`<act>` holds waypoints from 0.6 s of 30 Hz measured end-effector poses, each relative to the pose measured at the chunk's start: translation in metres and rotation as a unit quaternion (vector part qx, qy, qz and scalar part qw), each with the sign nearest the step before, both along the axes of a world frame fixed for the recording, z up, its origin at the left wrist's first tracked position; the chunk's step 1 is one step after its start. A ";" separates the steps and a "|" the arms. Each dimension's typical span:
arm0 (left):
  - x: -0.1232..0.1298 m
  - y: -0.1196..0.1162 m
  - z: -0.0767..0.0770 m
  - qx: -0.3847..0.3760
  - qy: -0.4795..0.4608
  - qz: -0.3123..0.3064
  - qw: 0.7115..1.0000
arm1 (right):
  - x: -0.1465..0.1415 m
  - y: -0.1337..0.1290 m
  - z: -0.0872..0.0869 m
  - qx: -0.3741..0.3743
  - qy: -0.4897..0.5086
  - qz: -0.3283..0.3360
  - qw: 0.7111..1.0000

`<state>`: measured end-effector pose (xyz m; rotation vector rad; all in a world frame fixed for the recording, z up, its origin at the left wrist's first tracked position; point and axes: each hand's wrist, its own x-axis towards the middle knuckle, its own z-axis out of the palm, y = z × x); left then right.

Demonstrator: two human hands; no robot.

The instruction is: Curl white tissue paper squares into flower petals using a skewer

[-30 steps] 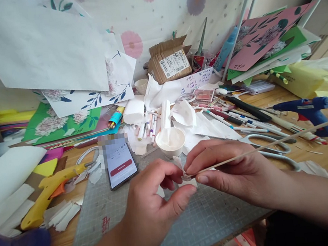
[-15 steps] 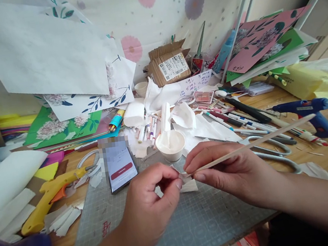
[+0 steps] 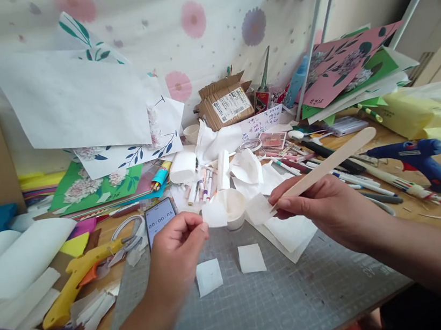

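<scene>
My left hand [image 3: 178, 246] pinches a small white paper square [image 3: 214, 215] between thumb and fingertips. In my right hand [image 3: 311, 204] is a flat wooden craft stick [image 3: 334, 162], slanting up to the right. Another white paper piece [image 3: 258, 210] shows at that hand's fingertips by the stick's lower end. Behind and between the hands stands a paper cup [image 3: 236, 218] with a whitish paste in it, partly covered by the left square. Two paper squares, one on the left [image 3: 209, 278] and one on the right [image 3: 251, 259], lie flat on the grey cutting mat [image 3: 240, 314].
Larger white sheets [image 3: 295, 236] lie under my right hand. A phone [image 3: 158, 219] showing a timer and a yellow glue gun [image 3: 76, 276] are on the left. Pens and a blue glue gun [image 3: 418, 152] lie right. A cardboard box [image 3: 224, 102] stands behind.
My hands have drawn apart, each with a paper piece. Two separate squares now show on the mat. The craft stick has turned its flat side to view, and the camera view has shifted.
</scene>
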<state>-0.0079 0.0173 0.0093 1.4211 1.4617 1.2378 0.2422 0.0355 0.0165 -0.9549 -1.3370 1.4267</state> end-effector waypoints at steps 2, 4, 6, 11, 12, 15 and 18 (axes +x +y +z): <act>0.002 0.005 0.001 0.012 0.056 0.037 0.998 | 0.004 0.001 -0.001 -0.004 -0.002 0.001 1.000; 0.004 0.008 0.000 0.011 0.104 0.046 0.993 | 0.005 0.001 -0.001 -0.005 -0.013 0.009 1.000; 0.006 0.009 -0.001 0.013 0.155 0.026 0.988 | 0.004 -0.001 0.001 -0.005 -0.027 0.019 0.999; 0.002 0.004 -0.002 0.122 0.338 -0.069 0.931 | -0.001 -0.006 0.007 0.007 -0.066 0.046 0.997; 0.001 0.003 -0.001 0.150 0.367 -0.075 0.915 | -0.001 -0.007 0.007 0.008 -0.067 0.049 0.997; 0.000 0.003 0.001 0.193 0.430 -0.080 0.878 | -0.004 -0.008 0.006 0.006 -0.059 0.058 0.997; 0.003 0.004 0.001 0.188 0.471 -0.101 0.856 | -0.008 -0.009 0.005 0.004 -0.048 0.066 0.997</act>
